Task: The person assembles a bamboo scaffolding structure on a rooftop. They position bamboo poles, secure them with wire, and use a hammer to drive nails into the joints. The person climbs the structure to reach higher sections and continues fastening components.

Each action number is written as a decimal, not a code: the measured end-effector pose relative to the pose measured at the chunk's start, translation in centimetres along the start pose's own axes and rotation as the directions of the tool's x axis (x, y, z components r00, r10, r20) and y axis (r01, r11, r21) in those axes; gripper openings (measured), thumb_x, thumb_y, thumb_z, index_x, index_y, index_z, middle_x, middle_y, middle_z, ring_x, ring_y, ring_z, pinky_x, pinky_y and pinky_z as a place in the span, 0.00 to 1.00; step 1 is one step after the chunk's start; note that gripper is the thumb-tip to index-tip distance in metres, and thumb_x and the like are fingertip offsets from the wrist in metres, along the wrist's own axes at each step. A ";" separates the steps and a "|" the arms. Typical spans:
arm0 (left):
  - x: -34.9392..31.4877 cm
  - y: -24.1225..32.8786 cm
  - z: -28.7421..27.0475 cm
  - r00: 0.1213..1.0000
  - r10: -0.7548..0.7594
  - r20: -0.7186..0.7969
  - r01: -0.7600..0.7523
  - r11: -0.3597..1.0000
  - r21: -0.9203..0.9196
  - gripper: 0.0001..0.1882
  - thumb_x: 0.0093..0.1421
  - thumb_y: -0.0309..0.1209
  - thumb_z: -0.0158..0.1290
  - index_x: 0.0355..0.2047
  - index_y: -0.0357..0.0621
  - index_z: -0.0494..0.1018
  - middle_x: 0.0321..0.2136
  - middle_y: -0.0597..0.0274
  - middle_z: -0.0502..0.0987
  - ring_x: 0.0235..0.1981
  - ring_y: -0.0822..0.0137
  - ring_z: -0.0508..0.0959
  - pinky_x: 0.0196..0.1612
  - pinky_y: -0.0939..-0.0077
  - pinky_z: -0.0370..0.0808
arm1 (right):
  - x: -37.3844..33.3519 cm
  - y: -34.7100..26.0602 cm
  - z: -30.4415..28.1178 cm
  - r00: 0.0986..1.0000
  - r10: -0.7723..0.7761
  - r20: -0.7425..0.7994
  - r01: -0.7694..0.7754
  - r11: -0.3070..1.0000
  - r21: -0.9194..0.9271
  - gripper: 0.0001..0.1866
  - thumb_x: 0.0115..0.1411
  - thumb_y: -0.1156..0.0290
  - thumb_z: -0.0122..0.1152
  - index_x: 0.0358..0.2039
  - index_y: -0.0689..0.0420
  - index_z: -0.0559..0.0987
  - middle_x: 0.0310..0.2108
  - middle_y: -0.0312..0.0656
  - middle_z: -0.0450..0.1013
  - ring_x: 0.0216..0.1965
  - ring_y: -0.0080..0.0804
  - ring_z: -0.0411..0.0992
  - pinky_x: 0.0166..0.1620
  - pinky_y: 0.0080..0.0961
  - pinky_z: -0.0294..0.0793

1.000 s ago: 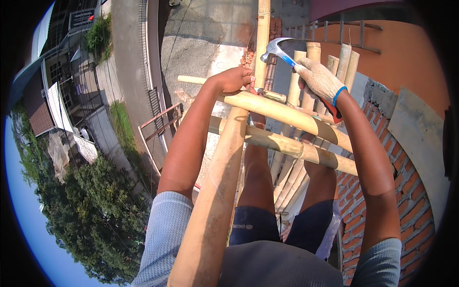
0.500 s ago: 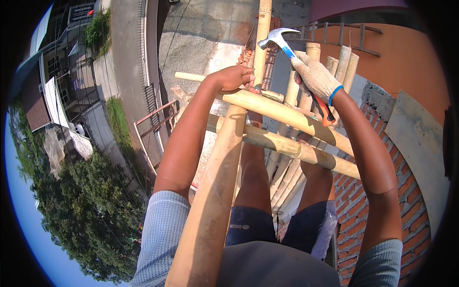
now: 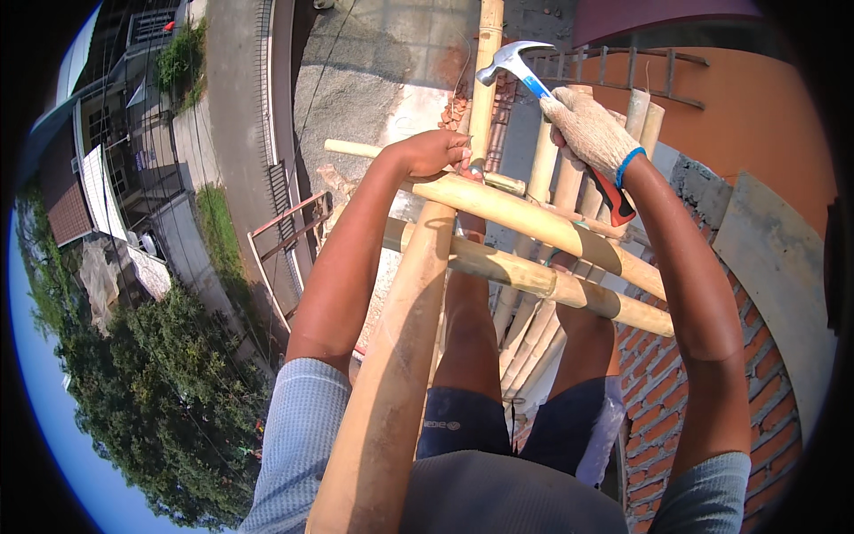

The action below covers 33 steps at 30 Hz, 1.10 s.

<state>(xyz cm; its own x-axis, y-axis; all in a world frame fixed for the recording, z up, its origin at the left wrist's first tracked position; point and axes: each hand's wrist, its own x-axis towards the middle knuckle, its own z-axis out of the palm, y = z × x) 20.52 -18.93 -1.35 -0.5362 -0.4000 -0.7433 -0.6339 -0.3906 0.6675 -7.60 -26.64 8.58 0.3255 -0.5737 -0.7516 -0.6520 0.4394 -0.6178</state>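
My bare left hand (image 3: 434, 153) is closed in a pinch beside an upright bamboo pole (image 3: 486, 62), above the near horizontal bamboo pole (image 3: 534, 217). A thin tip, seemingly a nail (image 3: 471, 138), shows at its fingertips. My right hand (image 3: 589, 133), in a cream knitted glove with a blue cuff, grips a claw hammer (image 3: 511, 59) by its red and black handle. The steel head is raised to the right of the upright pole, up and right of my left hand. A thick bamboo pole (image 3: 382, 374) runs up between my arms to the crossing poles.
A second horizontal bamboo pole (image 3: 534, 274) lies just below the first. Several more bamboo poles (image 3: 534, 329) stand beneath, around my legs. At the right is a brick wall (image 3: 676, 392), with a ladder (image 3: 632, 71) beyond. Far below lies a gravel pile (image 3: 347, 98).
The hammer and my right hand have shifted slightly; the handle's lower end has swung a little to the right. My left hand stays at almost the same place by the pole.
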 end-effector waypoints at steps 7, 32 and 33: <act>0.4 -0.4 0.0 0.999 0.000 0.054 0.004 0.997 -0.078 0.16 0.77 0.41 0.47 0.42 0.41 0.77 0.38 0.56 0.83 0.39 0.62 0.77 0.50 0.63 0.73 | 0.1 0.7 0.9 0.968 -0.059 0.246 0.159 0.897 -0.413 0.19 0.77 0.52 0.46 0.38 0.56 0.69 0.23 0.37 0.70 0.18 0.27 0.68 0.22 0.30 0.69; -0.1 -0.4 -0.2 0.995 0.061 0.084 -0.061 0.998 0.001 0.14 0.76 0.37 0.50 0.41 0.40 0.77 0.42 0.62 0.85 0.46 0.66 0.82 0.53 0.66 0.75 | -0.6 -0.2 1.1 0.998 0.025 -0.051 -0.018 0.988 0.151 0.18 0.75 0.53 0.50 0.36 0.55 0.67 0.21 0.33 0.65 0.14 0.20 0.61 0.17 0.24 0.61; -0.2 -0.3 -0.2 0.995 0.040 0.086 -0.037 0.999 -0.030 0.14 0.76 0.37 0.50 0.41 0.40 0.77 0.42 0.62 0.86 0.46 0.66 0.82 0.54 0.66 0.75 | -0.4 0.1 0.9 0.989 -0.035 -0.146 0.078 0.950 0.301 0.18 0.75 0.52 0.50 0.35 0.54 0.66 0.21 0.32 0.63 0.14 0.19 0.60 0.17 0.23 0.61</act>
<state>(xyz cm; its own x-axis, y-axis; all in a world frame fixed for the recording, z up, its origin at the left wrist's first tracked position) 20.87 -18.89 -1.38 -0.6072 -0.3422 -0.7171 -0.5963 -0.4003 0.6958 -7.19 -25.73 8.57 0.2446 -0.6835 -0.6878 -0.3883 0.5809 -0.7154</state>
